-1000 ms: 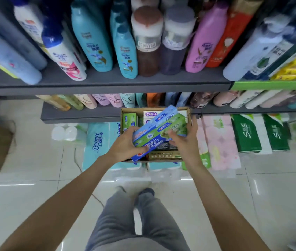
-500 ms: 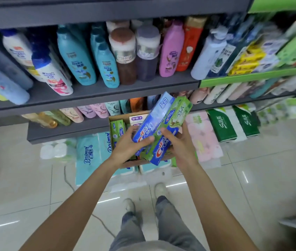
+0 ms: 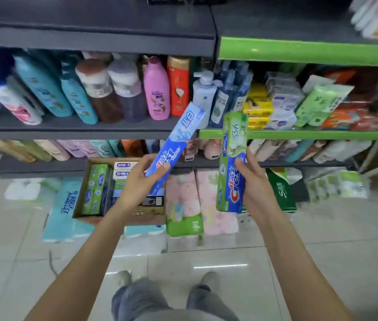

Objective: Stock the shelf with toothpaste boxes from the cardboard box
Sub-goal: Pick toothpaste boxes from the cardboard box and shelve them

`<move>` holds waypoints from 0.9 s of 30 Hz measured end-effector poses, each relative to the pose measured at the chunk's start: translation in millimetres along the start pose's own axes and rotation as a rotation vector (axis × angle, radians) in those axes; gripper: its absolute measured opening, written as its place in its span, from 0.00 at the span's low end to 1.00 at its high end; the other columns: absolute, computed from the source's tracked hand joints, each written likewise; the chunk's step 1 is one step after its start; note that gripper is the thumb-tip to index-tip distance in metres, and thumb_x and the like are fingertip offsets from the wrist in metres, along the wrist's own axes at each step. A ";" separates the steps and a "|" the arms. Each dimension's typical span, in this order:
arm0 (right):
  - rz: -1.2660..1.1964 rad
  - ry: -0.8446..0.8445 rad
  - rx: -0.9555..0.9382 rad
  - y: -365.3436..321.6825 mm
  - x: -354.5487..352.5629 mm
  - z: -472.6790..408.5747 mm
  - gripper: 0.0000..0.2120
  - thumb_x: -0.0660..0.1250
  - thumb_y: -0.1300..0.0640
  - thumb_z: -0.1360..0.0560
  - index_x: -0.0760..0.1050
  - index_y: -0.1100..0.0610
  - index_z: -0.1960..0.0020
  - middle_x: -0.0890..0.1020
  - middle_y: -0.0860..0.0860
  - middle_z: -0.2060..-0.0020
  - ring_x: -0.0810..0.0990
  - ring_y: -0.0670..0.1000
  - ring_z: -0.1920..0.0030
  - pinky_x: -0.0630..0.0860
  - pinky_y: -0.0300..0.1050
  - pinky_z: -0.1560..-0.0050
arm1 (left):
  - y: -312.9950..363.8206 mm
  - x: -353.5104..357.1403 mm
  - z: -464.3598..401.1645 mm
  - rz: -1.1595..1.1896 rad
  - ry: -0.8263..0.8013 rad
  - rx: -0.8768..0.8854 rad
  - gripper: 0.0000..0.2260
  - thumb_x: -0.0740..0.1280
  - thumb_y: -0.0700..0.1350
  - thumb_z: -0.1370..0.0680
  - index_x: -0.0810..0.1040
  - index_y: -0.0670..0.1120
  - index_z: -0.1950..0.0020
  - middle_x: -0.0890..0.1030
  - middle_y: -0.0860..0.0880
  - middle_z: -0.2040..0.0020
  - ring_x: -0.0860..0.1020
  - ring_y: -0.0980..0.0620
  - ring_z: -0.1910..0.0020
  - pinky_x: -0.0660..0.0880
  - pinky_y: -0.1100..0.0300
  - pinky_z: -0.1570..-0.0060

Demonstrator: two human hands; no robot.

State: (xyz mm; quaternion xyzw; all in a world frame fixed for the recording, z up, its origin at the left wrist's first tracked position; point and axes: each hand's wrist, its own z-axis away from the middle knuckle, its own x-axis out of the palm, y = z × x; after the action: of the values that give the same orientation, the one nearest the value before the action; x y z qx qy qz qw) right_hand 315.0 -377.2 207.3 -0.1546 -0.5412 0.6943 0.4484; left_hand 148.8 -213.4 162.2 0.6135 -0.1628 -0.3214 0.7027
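My left hand (image 3: 140, 181) grips the lower end of a blue toothpaste box (image 3: 178, 140), which tilts up to the right. In my right hand (image 3: 253, 184) a green and blue toothpaste box (image 3: 231, 163) stands almost upright, held at its middle. The two boxes are apart, both in front of the shelves. Below my left hand the open cardboard box (image 3: 83, 188) rests on packs of tissue on the floor, with several green, purple and blue toothpaste boxes (image 3: 94, 189) inside.
A grey shelf (image 3: 79, 130) carries shampoo bottles. To its right, a green-edged shelf (image 3: 310, 135) holds soap and wipe packs. Higher up, a grey shelf (image 3: 95, 35) and a green-edged shelf (image 3: 299, 50) look mostly bare. Tissue packs (image 3: 206, 200) line the tiled floor.
Both hands lifted the two toothpaste boxes out of the cardboard box and drew them apart, one per hand. The view swung up and right, showing higher shelves.
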 end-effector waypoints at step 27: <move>0.055 -0.025 -0.722 -283.1 -16.7 -153.8 0.18 0.68 0.69 0.28 0.67 0.52 0.46 0.80 0.48 0.53 0.80 0.43 0.53 0.79 0.41 0.50 | 210.8 63.2 -133.5 -0.251 0.233 0.591 0.13 0.74 0.58 0.33 0.76 0.60 0.53 0.81 0.66 0.58 0.78 0.68 0.60 0.75 0.66 0.57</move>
State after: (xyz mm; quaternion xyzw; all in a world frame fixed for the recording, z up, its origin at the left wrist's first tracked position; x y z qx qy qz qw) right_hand 560.8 -292.8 398.5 -0.3090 -0.7527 0.4721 0.3392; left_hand 331.9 -144.8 329.6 0.8384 -0.0908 -0.2723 0.4634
